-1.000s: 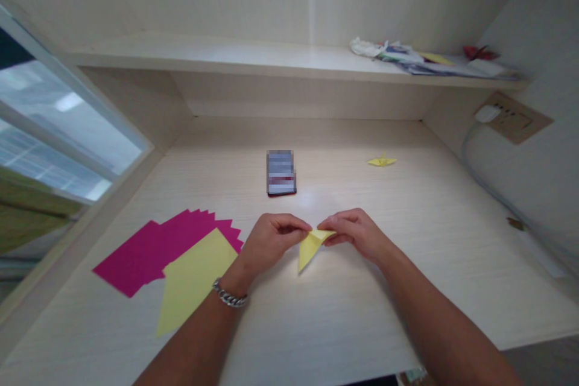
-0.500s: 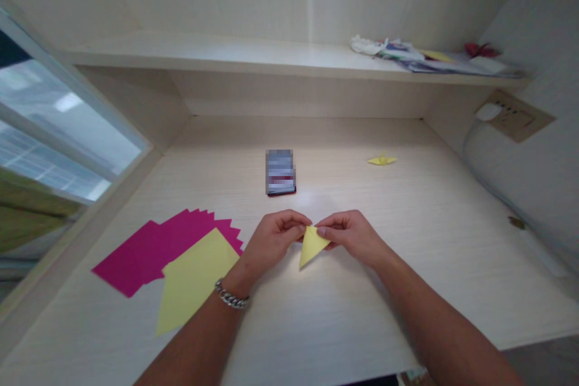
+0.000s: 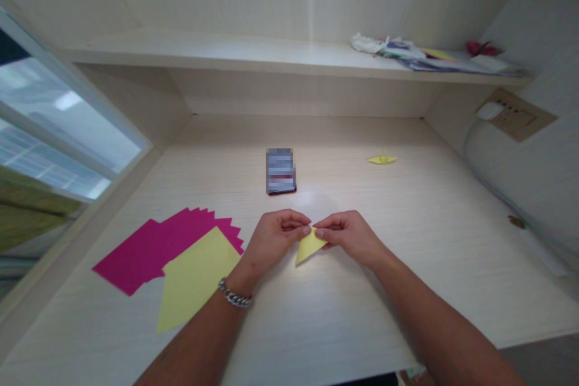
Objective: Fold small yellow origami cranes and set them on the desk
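Observation:
A small piece of folded yellow paper (image 3: pixel 309 246) is pinched at its upper edge between both hands, above the pale wooden desk (image 3: pixel 335 313). My left hand (image 3: pixel 279 236) grips its upper left corner with thumb and fingers closed. From the other side my right hand (image 3: pixel 347 235) holds the upper right edge, thumb on top and fingertips partly behind the paper. One pointed end hangs down toward me. To the left lie fanned magenta paper sheets (image 3: pixel 136 257) with yellow paper sheets (image 3: pixel 194 280) on top, partly covered by my left forearm.
A phone (image 3: pixel 281 172) with a blurred screen lies beyond my hands. Farther right sits a yellow origami piece (image 3: pixel 382 160). Papers (image 3: pixel 434 60) rest on the raised shelf (image 3: pixel 217 59). A cable (image 3: pixel 484 178) runs from the wall socket (image 3: pixel 518 116) down the right side.
The folded yellow paper has turned slightly, its lower point shifting a little left and up. Both hands keep their pinch in nearly the same place.

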Available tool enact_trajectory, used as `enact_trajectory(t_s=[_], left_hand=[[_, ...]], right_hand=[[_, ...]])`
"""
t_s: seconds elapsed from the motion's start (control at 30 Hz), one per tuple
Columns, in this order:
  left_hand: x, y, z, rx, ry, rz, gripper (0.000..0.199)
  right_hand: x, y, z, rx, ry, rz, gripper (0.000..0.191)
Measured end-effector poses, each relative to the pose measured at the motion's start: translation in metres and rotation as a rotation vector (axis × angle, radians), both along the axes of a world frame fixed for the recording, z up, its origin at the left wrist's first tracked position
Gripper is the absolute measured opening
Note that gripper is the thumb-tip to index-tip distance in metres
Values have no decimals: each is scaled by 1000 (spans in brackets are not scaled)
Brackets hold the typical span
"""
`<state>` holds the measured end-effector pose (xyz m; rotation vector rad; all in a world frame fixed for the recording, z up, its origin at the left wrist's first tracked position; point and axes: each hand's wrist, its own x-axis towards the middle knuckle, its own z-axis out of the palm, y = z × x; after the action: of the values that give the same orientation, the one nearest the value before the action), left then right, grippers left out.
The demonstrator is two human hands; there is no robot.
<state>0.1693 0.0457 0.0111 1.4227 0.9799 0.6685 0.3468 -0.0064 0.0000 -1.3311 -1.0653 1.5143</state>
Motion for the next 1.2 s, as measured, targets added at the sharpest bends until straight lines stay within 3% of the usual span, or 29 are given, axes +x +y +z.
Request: enact_trajectory(t_s=[0.37,0.9,1.07,1.2], left_hand=[[-1,1,0,-55,-3,-9,15],[5,-3,-5,76,-52,54,19],[5,-6,-3,-2,-98,-17,34],[4,-5,-2,-16,-71,18,28]], right_hand=[[1,-1,-1,-23,53,-26,29],[-6,-1,-2,-6,65,-109,30],[-8,-1,-1,2,63,-152,36],[-8,-1,3,-18,78,-134,36]])
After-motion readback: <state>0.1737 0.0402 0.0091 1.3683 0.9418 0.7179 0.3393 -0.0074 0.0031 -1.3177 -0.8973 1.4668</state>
